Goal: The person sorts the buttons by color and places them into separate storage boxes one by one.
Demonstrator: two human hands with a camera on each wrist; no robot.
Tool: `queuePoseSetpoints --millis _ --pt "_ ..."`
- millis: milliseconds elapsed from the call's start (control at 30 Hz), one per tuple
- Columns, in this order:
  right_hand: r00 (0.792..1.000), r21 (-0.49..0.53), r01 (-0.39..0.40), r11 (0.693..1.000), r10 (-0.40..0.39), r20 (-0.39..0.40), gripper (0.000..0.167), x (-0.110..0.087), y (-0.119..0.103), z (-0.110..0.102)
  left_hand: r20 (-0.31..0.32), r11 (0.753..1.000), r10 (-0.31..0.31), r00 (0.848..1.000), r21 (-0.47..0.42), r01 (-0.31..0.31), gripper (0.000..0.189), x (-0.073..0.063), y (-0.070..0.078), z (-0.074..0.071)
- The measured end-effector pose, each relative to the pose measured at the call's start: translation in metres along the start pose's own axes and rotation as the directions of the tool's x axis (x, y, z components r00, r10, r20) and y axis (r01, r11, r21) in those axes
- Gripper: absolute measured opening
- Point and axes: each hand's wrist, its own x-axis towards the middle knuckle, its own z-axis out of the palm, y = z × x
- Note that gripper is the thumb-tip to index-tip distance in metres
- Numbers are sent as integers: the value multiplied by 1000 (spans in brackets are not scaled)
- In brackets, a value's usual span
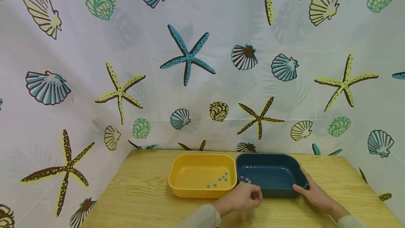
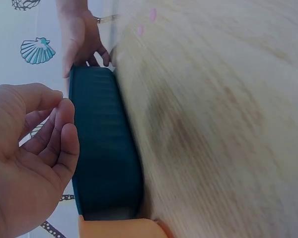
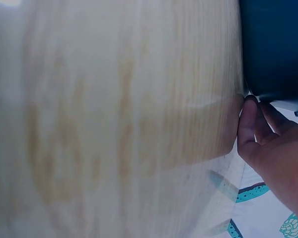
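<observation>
My left hand (image 1: 242,197) hovers by the near side of a dark blue plastic bin (image 1: 267,192), close to its left corner. In the left wrist view its thumb and index fingertips meet and the other fingers curl; nothing shows between them. My right hand (image 1: 316,192) holds the bin's right end, thumb over the near corner and fingers along the end wall. Small pink discs (image 1: 247,179) lie in the bin's left part. Snug against it on the left stands a yellow bin (image 1: 202,193) with several small blue discs (image 1: 219,179) on its floor.
Both bins stand on a light wood table (image 1: 142,185). Two pink pieces (image 2: 153,15) lie on the wood in the left wrist view. A white curtain (image 1: 218,87) printed with shells and starfish hangs behind and at both sides.
</observation>
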Motion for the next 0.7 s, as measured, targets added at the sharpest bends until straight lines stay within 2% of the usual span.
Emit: queuePoseSetpoints --millis 133,367,467,700 --pt "1000 7 1 1000 -1 2 91 0 0 0 -15 999 -32 999 -18 32 9 4 3 -6" --pt "1000 -5 -10 1000 10 1 92 0 0 0 -61 979 -120 991 -174 108 6 11 5 -12" --pt "1000 2 -12 1000 12 1 92 -1 -1 0 -80 972 -163 983 -184 146 6 14 5 -14" --pt "1000 2 -12 1000 12 1 92 0 0 0 -71 949 -248 966 -219 228 7 22 10 -19"
